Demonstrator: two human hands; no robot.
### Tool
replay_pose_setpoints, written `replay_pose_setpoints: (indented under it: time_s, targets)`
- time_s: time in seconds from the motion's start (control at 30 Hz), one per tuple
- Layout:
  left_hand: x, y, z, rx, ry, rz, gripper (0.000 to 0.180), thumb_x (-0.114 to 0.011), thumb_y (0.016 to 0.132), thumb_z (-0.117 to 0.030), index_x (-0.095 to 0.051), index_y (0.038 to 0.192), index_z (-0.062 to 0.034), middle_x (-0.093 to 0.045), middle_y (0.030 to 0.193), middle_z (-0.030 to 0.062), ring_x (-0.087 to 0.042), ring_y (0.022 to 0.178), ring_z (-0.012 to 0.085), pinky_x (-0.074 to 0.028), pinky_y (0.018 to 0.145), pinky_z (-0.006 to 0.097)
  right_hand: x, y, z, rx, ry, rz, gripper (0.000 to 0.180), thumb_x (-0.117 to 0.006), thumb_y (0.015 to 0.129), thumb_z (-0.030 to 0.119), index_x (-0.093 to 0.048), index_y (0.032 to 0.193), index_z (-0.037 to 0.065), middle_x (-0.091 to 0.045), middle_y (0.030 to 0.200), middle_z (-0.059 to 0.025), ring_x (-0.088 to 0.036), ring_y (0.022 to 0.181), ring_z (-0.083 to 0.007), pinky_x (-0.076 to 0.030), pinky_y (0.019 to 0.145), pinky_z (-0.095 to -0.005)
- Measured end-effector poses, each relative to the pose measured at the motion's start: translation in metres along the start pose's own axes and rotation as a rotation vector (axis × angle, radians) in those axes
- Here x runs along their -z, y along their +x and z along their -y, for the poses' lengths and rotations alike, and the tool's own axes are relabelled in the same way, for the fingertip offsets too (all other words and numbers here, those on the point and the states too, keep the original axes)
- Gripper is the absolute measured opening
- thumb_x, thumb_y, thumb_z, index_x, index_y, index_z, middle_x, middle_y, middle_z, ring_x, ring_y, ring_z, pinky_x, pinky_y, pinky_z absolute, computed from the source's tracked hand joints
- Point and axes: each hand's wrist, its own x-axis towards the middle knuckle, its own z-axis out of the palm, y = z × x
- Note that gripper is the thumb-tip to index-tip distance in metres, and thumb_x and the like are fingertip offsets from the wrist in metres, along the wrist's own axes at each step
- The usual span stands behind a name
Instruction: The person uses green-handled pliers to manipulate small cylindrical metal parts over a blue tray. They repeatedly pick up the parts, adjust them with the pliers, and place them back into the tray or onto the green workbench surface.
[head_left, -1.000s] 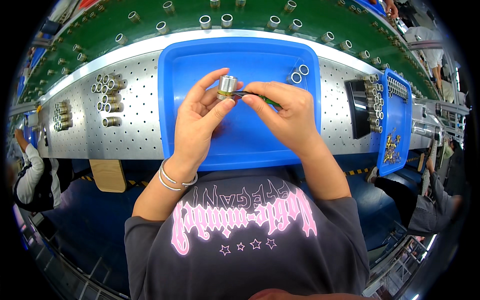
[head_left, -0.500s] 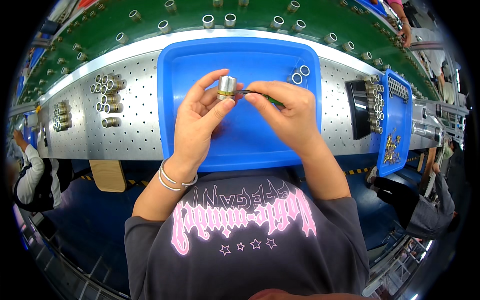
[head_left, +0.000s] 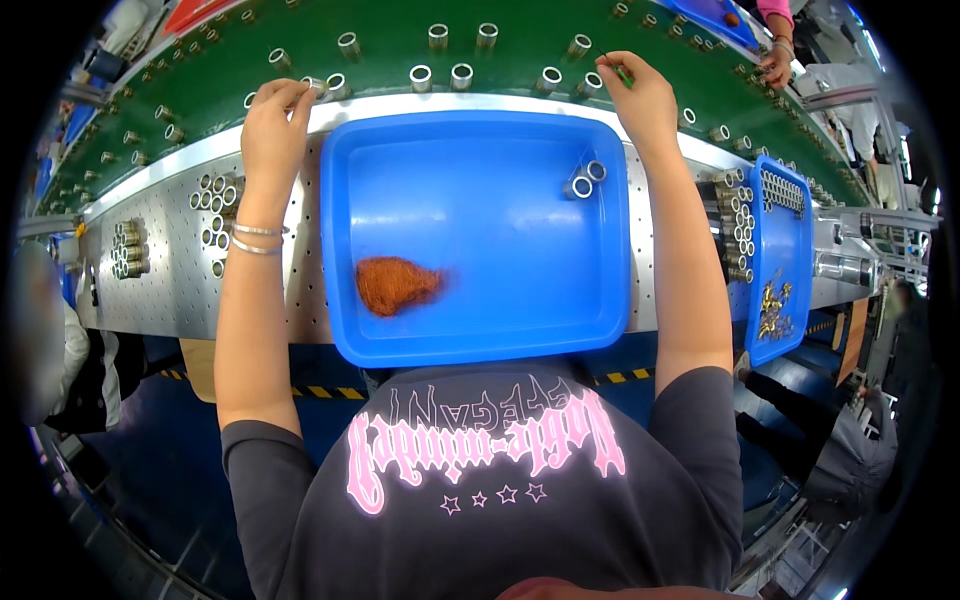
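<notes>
My left hand (head_left: 272, 120) reaches to the near edge of the green belt (head_left: 400, 40), its fingertips on a small metal cylinder (head_left: 316, 86) standing there. My right hand (head_left: 632, 92) is stretched out to the belt on the right and pinches a thin green tool (head_left: 622, 74). Between my arms lies a blue tray (head_left: 480, 330). It holds an orange fibrous wad (head_left: 396, 284) at its left and two metal rings (head_left: 584, 180) near its far right corner.
Several metal cylinders (head_left: 450, 76) stand in rows on the belt. More cylinders (head_left: 212, 208) sit in the perforated steel table at left. A narrow blue bin (head_left: 780, 262) with brass parts stands at right. Another person's hand (head_left: 776, 62) works at the far right.
Both hands left the tray's middle, where they worked the cylinder with the tool. The left carried the cylinder to the belt; the right reached far right. The orange wad is now uncovered.
</notes>
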Motion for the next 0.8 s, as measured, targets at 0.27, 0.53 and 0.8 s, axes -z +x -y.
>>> replay_pose_setpoints:
  time_s: [0.27, 0.53, 0.8]
  targets:
    - [-0.008, 0.016, 0.004, -0.051, 0.276, -0.02, 0.016, -0.06, 0.083, -0.018, -0.067, 0.088, -0.005, -0.061, 0.099, 0.0114, -0.061, 0.083, 0.0273, -0.048, 0.074, 0.035, -0.042, 0.051, -0.025, 0.104, -0.343, 0.056, 0.02, -0.059, 0.082, 0.023, -0.064, 0.1, 0.016, -0.064, 0.09, -0.0058, -0.061, 0.089, -0.0268, -0.048, 0.073, -0.0363]
    - [0.0, -0.03, -0.083, 0.015, -0.519, 0.234, 0.021, -0.06, 0.082, -0.009, -0.066, 0.101, -0.0059, -0.064, 0.095, 0.0088, -0.061, 0.081, 0.0187, -0.048, 0.074, 0.028, -0.032, 0.005, 0.035, 0.073, 0.551, 0.265, 0.022, -0.065, 0.08, 0.019, -0.067, 0.095, 0.004, -0.067, 0.084, -0.0056, -0.059, 0.076, -0.0124, -0.046, 0.068, -0.0239]
    - [0.006, -0.075, -0.136, 0.289, -1.113, 0.461, 0.046, -0.06, 0.078, 0.006, -0.052, 0.123, -0.0046, -0.062, 0.101, 0.0111, -0.061, 0.093, 0.0162, -0.05, 0.083, 0.027, 0.001, -0.084, 0.093, 0.226, 0.693, 0.399, 0.018, -0.067, 0.076, 0.01, -0.066, 0.093, 0.004, -0.066, 0.083, -0.0088, -0.063, 0.077, -0.0185, -0.049, 0.069, -0.0266]
